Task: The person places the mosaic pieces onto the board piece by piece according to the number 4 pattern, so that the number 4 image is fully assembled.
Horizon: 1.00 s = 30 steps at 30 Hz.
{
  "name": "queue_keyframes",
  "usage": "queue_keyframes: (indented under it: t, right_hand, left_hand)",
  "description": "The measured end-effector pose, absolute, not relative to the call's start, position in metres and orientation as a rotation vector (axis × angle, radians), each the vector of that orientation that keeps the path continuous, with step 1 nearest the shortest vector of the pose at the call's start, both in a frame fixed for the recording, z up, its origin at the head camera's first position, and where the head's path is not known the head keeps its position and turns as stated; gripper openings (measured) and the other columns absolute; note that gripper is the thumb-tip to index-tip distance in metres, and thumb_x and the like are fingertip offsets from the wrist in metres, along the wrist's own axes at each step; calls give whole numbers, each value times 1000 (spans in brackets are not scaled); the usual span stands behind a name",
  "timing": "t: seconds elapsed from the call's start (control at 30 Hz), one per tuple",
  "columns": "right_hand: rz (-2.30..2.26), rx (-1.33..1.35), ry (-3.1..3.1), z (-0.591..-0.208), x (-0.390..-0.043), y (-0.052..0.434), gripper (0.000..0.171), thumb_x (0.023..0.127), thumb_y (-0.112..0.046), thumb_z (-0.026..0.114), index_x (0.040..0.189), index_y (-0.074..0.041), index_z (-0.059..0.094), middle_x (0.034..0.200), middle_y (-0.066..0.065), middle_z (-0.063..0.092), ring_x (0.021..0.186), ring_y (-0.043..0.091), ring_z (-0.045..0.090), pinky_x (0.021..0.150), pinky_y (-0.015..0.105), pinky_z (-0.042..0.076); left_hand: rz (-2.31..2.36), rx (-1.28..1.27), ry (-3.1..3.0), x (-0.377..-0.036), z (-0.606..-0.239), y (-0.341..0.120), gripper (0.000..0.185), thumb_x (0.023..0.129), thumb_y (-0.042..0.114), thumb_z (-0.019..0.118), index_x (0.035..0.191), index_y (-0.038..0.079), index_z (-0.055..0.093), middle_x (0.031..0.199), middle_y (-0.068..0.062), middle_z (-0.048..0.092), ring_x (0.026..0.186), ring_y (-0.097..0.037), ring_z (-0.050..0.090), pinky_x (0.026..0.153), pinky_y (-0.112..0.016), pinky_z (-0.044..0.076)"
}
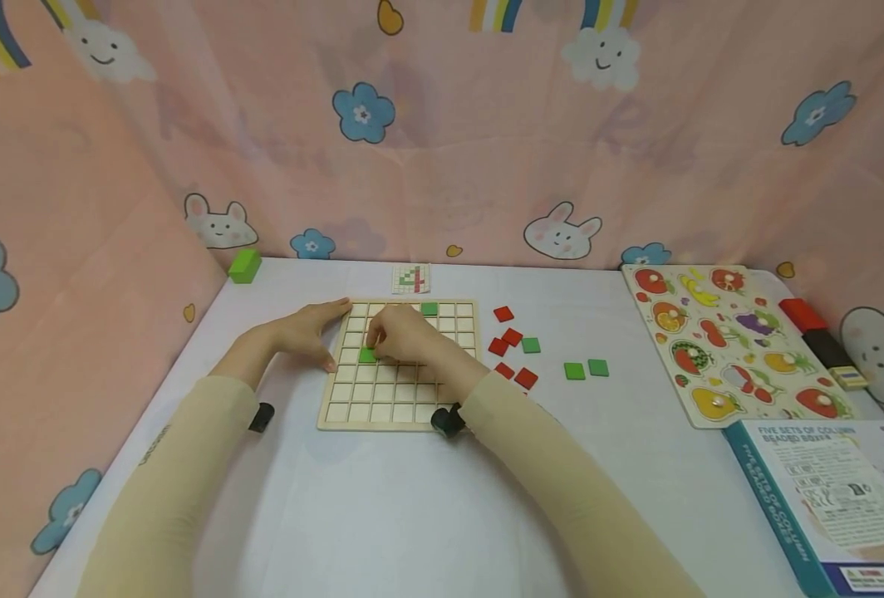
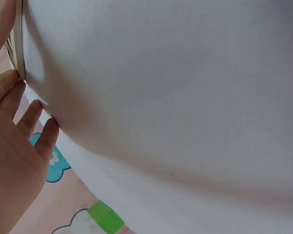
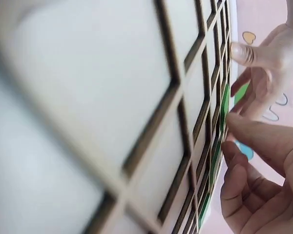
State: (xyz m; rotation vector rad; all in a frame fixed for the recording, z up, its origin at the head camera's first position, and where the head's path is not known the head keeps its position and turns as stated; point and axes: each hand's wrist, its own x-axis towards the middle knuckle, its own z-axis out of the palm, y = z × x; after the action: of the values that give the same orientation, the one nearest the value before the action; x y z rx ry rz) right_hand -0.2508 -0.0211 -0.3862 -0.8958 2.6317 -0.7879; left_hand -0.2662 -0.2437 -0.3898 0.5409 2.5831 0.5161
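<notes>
A wooden grid board (image 1: 375, 413) lies on the table. My left hand (image 1: 307, 330) rests at its left edge, thumb and fingers spread; the left wrist view shows its fingertips (image 2: 12, 80) against the rim. Over the upper middle of the grid, my right hand (image 1: 406, 334) has its fingers bent, thumb and index close together beside a green square tile (image 1: 367, 355). From the right wrist, those fingertips (image 3: 233, 121) touch the board next to green tiles (image 3: 225, 105); whether a tile is between them is hidden. Another green tile (image 1: 429, 309) sits near the board's top edge.
Right of the board lie several red tiles (image 1: 498, 347) and loose green tiles (image 1: 574, 371). Behind it stands a small pattern card (image 1: 410, 279). A green block (image 1: 244, 267) is at the back left. A fruit puzzle board (image 1: 734, 345), red-black marker-like object (image 1: 823, 342) and box (image 1: 823, 498) occupy the right.
</notes>
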Motion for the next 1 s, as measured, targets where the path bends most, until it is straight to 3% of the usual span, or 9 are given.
queue_keyframes:
  t: [0.3, 0.53, 0.67, 0.83, 1.0]
  right_hand:
    - [-831, -757, 2642, -372, -277, 56, 6, 87, -10, 70, 92, -9, 72, 90, 5, 68, 83, 16, 56, 75, 26, 47]
    - [-771, -558, 2608, -373, -295, 150, 10, 89, -18, 70, 91, -8, 69, 80, 2, 61, 74, 17, 55, 65, 24, 47]
    - [-665, -500, 2549, -378, -297, 189, 15, 89, -25, 70, 93, -11, 69, 80, 0, 58, 79, 18, 53, 69, 25, 46]
    - [-635, -492, 2482, -384, -294, 208, 24, 82, -31, 78, 96, -13, 69, 83, 1, 58, 86, 18, 51, 75, 27, 43]
    - [-615, -518, 2480, -383, -286, 202, 23, 78, -24, 81, 93, -12, 68, 84, 2, 54, 87, 19, 50, 73, 29, 41]
  left_hand:
    - [497, 527, 2597, -265, -391, -240, 112, 70, 18, 84, 158, 5, 16, 168, -15, 9, 155, -43, 8, 125, -60, 11]
    - [491, 526, 2595, -265, -390, -240, 112, 71, 17, 84, 159, 5, 15, 168, -15, 8, 155, -43, 7, 125, -60, 11]
    - [488, 535, 2597, -266, -390, -240, 113, 71, 17, 85, 158, 5, 15, 168, -15, 8, 155, -43, 7, 125, -60, 11]
    - [490, 536, 2594, -267, -391, -241, 113, 70, 17, 85, 158, 4, 15, 168, -15, 8, 155, -43, 7, 125, -60, 11]
    - [499, 544, 2591, -267, -392, -242, 113, 70, 15, 84, 158, 3, 15, 168, -17, 8, 155, -43, 7, 125, -60, 11]
